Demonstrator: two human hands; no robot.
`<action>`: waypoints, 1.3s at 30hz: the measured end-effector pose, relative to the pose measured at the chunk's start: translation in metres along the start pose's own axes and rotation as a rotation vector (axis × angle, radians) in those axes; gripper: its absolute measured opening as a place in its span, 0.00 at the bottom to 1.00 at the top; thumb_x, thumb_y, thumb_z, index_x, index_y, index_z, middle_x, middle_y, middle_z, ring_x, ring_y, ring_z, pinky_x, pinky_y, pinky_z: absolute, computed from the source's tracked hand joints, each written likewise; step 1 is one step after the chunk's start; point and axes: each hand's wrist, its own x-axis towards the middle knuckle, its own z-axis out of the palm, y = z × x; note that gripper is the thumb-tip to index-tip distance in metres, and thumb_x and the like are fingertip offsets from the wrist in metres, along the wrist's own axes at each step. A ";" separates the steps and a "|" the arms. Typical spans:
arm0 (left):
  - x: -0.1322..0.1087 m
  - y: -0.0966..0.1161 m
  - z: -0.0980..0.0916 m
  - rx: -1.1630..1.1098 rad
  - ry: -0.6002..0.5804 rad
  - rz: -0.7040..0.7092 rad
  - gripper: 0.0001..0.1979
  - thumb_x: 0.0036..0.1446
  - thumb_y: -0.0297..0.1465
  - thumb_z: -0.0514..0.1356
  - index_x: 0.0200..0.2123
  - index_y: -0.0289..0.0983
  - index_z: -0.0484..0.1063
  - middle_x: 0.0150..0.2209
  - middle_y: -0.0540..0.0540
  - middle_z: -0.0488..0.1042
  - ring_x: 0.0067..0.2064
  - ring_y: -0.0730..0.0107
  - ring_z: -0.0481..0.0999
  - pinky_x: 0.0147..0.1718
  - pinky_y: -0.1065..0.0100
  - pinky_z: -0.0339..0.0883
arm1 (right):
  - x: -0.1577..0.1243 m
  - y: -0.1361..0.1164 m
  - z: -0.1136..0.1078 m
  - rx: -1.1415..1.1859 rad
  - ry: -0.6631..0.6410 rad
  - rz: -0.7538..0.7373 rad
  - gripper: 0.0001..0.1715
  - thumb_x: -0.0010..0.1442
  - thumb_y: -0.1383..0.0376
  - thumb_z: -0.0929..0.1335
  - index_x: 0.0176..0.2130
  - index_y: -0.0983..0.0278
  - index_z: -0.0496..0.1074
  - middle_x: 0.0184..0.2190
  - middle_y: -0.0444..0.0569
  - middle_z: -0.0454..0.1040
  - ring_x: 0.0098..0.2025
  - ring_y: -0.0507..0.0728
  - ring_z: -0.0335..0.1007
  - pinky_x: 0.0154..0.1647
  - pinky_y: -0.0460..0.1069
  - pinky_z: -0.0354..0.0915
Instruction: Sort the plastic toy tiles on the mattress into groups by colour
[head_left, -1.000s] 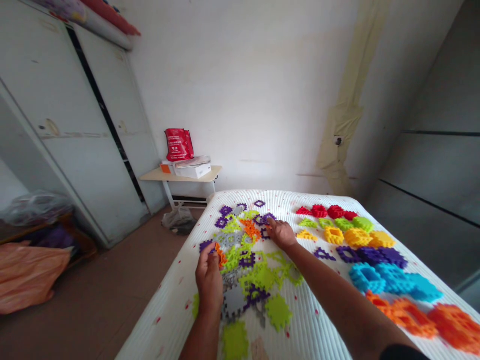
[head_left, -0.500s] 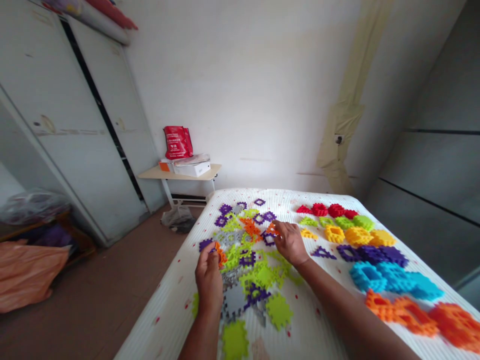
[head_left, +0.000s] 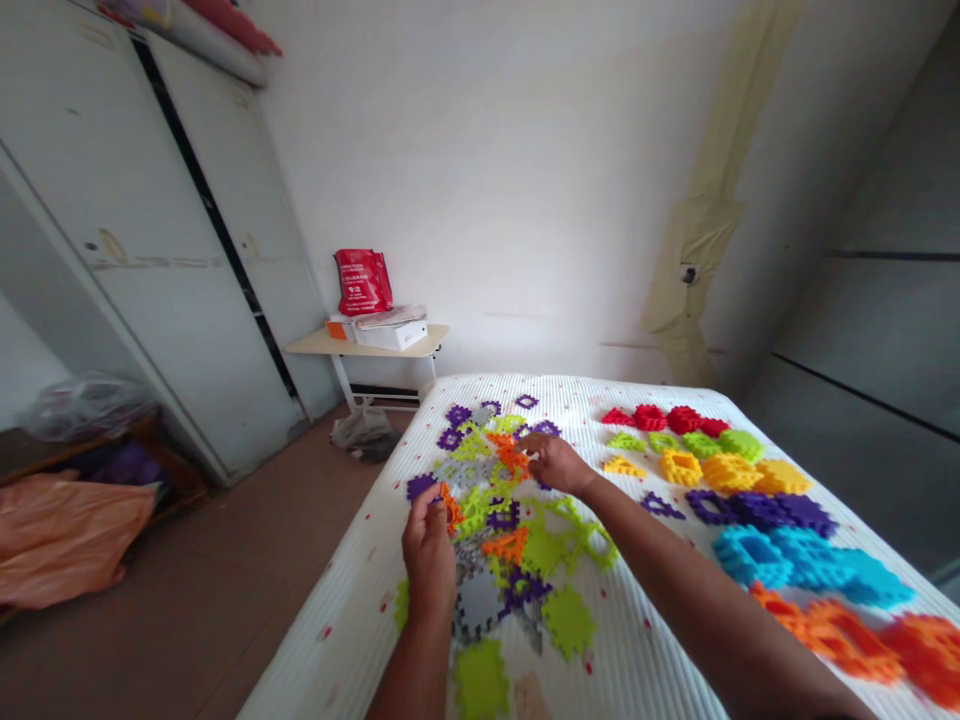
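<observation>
A mixed heap of plastic interlocking pieces (head_left: 495, 510) in green, purple, orange and grey lies on a white ribbed mattress (head_left: 360, 620). My left hand (head_left: 427, 545) is closed, pinching an orange piece (head_left: 452, 508) at the heap's left edge. My right hand (head_left: 553, 463) reaches to the heap's far side, fingers curled onto orange pieces (head_left: 510, 455) there; what it grips is hidden. Another orange piece (head_left: 506, 545) lies in the heap between my forearms.
Sorted rows of pieces lie on the right: red (head_left: 664, 417), green (head_left: 705, 443), yellow (head_left: 720, 470), purple (head_left: 757, 510), blue (head_left: 810, 565), orange (head_left: 862, 635). A small table (head_left: 367, 345) with a red bag (head_left: 361, 282) stands by the wall. A wardrobe (head_left: 150, 240) is at left.
My right hand drew back, then reached out to the orange pieces at the heap's far side. An orange piece now lies in the heap's middle. My left hand barely moved.
</observation>
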 end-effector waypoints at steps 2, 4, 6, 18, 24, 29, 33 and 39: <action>0.001 0.000 0.000 0.029 -0.005 -0.004 0.20 0.51 0.39 0.55 0.45 0.36 0.71 0.33 0.47 0.75 0.31 0.69 0.71 0.30 0.70 0.64 | 0.022 0.010 -0.002 -0.042 -0.078 -0.001 0.35 0.46 0.78 0.67 0.54 0.63 0.66 0.54 0.55 0.67 0.54 0.59 0.65 0.52 0.52 0.61; 0.001 0.001 -0.001 0.053 0.000 0.010 0.20 0.51 0.39 0.55 0.45 0.35 0.72 0.34 0.46 0.75 0.33 0.68 0.72 0.32 0.69 0.65 | 0.041 0.014 -0.001 -0.090 -0.188 -0.007 0.46 0.40 0.78 0.71 0.57 0.59 0.63 0.59 0.54 0.61 0.59 0.63 0.58 0.54 0.56 0.59; 0.000 0.003 -0.001 0.063 0.009 0.030 0.19 0.50 0.38 0.55 0.44 0.35 0.72 0.37 0.45 0.76 0.36 0.66 0.73 0.34 0.68 0.66 | 0.057 0.013 0.003 -0.140 -0.298 0.001 0.54 0.34 0.76 0.74 0.59 0.56 0.60 0.62 0.54 0.56 0.61 0.68 0.53 0.53 0.60 0.59; -0.002 0.005 0.001 0.060 -0.011 0.013 0.18 0.51 0.37 0.55 0.43 0.35 0.72 0.34 0.47 0.75 0.34 0.68 0.72 0.34 0.69 0.65 | 0.071 0.003 0.014 -0.397 -0.478 0.002 0.40 0.40 0.71 0.75 0.53 0.59 0.66 0.50 0.56 0.65 0.51 0.66 0.62 0.42 0.56 0.66; -0.004 0.006 0.001 0.089 -0.017 0.012 0.19 0.51 0.39 0.55 0.43 0.35 0.72 0.32 0.48 0.74 0.31 0.69 0.71 0.31 0.69 0.63 | 0.060 0.003 0.003 -0.461 -0.474 -0.007 0.28 0.41 0.68 0.74 0.45 0.64 0.72 0.47 0.58 0.67 0.47 0.66 0.65 0.36 0.52 0.66; -0.003 0.005 0.001 0.101 -0.023 0.012 0.19 0.51 0.38 0.54 0.43 0.35 0.72 0.31 0.48 0.73 0.31 0.69 0.70 0.30 0.70 0.63 | 0.058 0.005 0.001 -0.471 -0.497 -0.024 0.24 0.43 0.69 0.73 0.43 0.64 0.73 0.43 0.55 0.71 0.42 0.62 0.70 0.35 0.50 0.66; -0.003 0.005 0.001 0.088 -0.028 0.022 0.19 0.51 0.39 0.54 0.43 0.36 0.72 0.30 0.48 0.72 0.30 0.70 0.70 0.30 0.70 0.63 | 0.050 0.006 0.001 -0.452 -0.470 -0.046 0.20 0.49 0.72 0.69 0.44 0.63 0.72 0.43 0.54 0.72 0.41 0.61 0.71 0.36 0.50 0.65; -0.003 0.004 0.001 0.070 -0.028 0.021 0.18 0.51 0.38 0.55 0.43 0.36 0.72 0.31 0.48 0.73 0.31 0.70 0.71 0.31 0.70 0.64 | 0.028 0.008 -0.009 -0.357 -0.340 -0.035 0.10 0.51 0.73 0.67 0.36 0.65 0.73 0.39 0.53 0.72 0.39 0.58 0.71 0.35 0.47 0.62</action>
